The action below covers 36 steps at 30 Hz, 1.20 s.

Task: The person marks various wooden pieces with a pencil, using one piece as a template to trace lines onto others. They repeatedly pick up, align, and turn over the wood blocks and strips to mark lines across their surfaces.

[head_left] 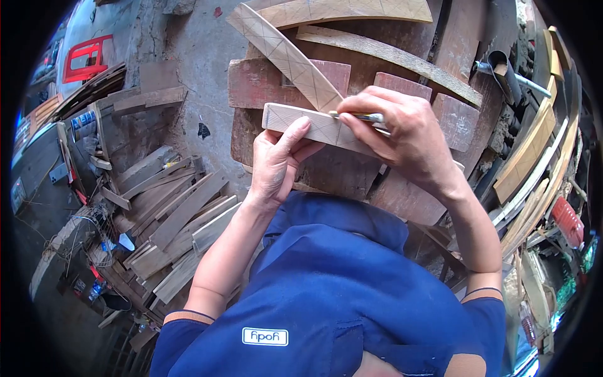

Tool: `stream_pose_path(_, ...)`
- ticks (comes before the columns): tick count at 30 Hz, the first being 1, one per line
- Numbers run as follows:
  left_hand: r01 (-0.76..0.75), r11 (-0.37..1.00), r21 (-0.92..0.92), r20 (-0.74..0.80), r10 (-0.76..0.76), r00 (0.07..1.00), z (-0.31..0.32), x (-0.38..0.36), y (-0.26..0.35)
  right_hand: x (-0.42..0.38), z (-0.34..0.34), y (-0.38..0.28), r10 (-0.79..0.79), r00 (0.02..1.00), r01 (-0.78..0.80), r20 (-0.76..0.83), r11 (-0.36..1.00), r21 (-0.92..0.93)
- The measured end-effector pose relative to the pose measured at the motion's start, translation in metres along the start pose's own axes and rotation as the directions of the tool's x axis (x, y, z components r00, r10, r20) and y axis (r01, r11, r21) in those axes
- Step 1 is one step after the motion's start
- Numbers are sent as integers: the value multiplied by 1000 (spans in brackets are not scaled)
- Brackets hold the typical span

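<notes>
My left hand [282, 154] grips the left part of a pale wooden strip [314, 123], thumb on its upper face and fingers beneath. In my right hand [402, 129] is a pencil [364, 117], its tip touching the strip near the upper edge. Dark pencil lines show on the strip; its right part is hidden under my right hand. A second wooden strip [289, 56], marked with crossing lines, slants up to the left. Its lower end meets the held strip near the pencil tip.
Reddish worn boards [257, 85] lie beneath the strips. Curved wooden pieces [389, 60] rest at the far side. Scrap wood [182, 220] is piled on the left, with more curved timber [534, 144] stacked on the right. A metal tube [531, 85] stands at the upper right.
</notes>
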<state>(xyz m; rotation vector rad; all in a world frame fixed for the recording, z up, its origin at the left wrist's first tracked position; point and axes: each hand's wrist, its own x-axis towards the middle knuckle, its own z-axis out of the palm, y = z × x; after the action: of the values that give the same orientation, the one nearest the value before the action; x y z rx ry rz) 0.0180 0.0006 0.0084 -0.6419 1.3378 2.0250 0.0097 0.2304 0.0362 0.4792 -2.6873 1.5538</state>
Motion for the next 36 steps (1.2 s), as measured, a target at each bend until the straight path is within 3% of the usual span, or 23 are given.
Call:
stream_pose_path(6, -12, 1000, 5, -9, 12, 1000, 1, 0, -1, -16, -26, -7, 145, 988, -144, 54, 989, -33)
stream_pose_path(14, -3, 1000, -13, 7, 3, 1000, 1, 0, -1, 15, 8, 1, -16, 999, 16, 39, 1000, 4)
stream_pose_path(19, -2, 1000, -18, -12, 2, 1000, -1, -1, -2, 7, -3, 0, 13, 998, -13, 64, 1000, 10)
stream_pose_path(21, -12, 1000, -10, -7, 11, 1000, 0, -1, -2, -4, -19, -2, 156, 983, -156, 98, 988, -9)
stream_pose_path(22, -13, 1000, -13, -5, 13, 1000, 1, -1, -2, -9, -27, -1, 155, 983, -155, 98, 988, -12)
stream_pose_path(26, -29, 1000, -6, 2, 29, 1000, 0, 0, -2, -29, -54, 0, 186, 971, -149, 151, 962, -227)
stream_pose_path(30, -46, 998, -33, -1, 46, 999, 0, 2, -3, -39, -72, -27, 375, 927, -369, -32, 923, 110)
stream_pose_path(32, -52, 998, -42, 14, 52, 999, -1, 1, -3, -51, -66, -32, 379, 919, -370, -111, 924, 94)
stream_pose_path(34, -58, 997, -52, 32, 60, 998, -6, -1, -3, -67, -54, -26, 155, 972, -194, -179, 955, -225)
stream_pose_path(36, -51, 998, 24, 78, 49, 996, -15, -5, -2, -82, -45, -34, 74, 994, -101, -76, 879, -466)
